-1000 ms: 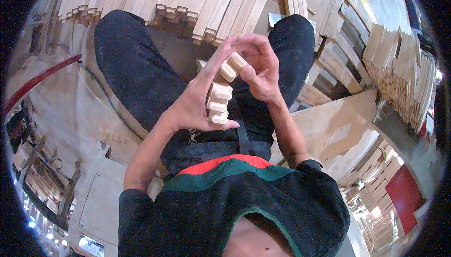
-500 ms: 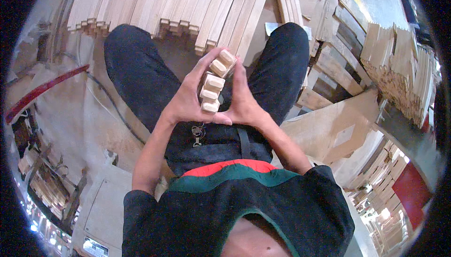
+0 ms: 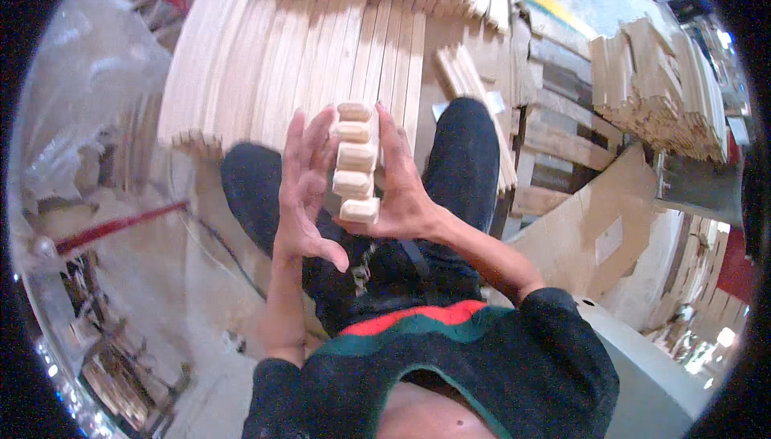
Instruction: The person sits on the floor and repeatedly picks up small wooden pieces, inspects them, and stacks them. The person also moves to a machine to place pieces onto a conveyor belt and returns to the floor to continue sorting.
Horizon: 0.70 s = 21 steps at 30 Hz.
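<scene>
Sticks (image 3: 355, 156): five pale, bevelled wooden ends are forming an uneven column above the lap (image 3: 397, 270).
Right hand (image 3: 401, 196): its fingers are gripping the sticks from the right.
Left hand (image 3: 302, 202): its fingers are spreading wide just beside them; contact is unclear.
Label (image 3: 609, 238): showing white on cardboard (image 3: 558, 246), too blurred to read.
Planks (image 3: 265, 69): lying in rows beyond the lap.

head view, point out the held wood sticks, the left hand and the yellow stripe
Wood sticks (image 3: 356, 156): head view, on the end of the middle stick.
Left hand (image 3: 302, 200): head view, on its middle, below the fingers.
Yellow stripe (image 3: 560, 10): head view, partway along its length.
</scene>
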Tool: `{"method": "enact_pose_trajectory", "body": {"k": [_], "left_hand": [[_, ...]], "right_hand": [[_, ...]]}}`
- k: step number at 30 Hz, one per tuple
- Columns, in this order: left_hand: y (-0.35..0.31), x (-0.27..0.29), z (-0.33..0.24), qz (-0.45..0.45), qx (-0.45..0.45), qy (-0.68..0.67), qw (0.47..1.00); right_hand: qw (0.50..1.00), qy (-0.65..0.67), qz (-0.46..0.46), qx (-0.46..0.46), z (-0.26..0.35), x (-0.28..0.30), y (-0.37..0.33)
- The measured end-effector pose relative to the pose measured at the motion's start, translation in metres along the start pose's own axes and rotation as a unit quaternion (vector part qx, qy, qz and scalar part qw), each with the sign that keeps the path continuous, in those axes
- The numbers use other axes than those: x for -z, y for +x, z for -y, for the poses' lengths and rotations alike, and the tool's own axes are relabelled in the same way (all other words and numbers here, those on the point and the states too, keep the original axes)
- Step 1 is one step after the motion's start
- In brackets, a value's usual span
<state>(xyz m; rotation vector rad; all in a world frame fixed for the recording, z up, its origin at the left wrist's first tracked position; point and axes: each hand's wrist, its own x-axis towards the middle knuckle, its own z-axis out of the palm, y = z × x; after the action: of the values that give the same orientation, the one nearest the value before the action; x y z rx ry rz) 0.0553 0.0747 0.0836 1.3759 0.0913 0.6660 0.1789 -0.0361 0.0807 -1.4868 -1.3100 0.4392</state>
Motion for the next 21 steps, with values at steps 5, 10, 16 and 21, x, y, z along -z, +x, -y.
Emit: {"method": "enact_pose_trajectory", "body": {"k": [5, 10, 16, 21], "left_hand": [[-0.002, 0.034, 0.061, 0.033, 0.066, 0.102, 0.992], [0.038, -0.01, 0.02, -0.228, -0.002, 0.089, 0.969], [0.05, -0.051, -0.003, -0.282, 0.024, -0.201, 0.938], [0.013, -0.021, 0.038, -0.126, 0.056, -0.416, 0.899]], "right_hand": [[0.995, -0.004, -0.095, 0.026, 0.063, 0.051, 0.076], [0.979, 0.005, -0.19, -0.07, 0.085, 0.026, 0.124], [0.984, -0.014, -0.174, -0.038, 0.068, 0.006, 0.085], [0.962, -0.249, 0.011, -0.116, 0.067, 0.033, -0.033]]}}
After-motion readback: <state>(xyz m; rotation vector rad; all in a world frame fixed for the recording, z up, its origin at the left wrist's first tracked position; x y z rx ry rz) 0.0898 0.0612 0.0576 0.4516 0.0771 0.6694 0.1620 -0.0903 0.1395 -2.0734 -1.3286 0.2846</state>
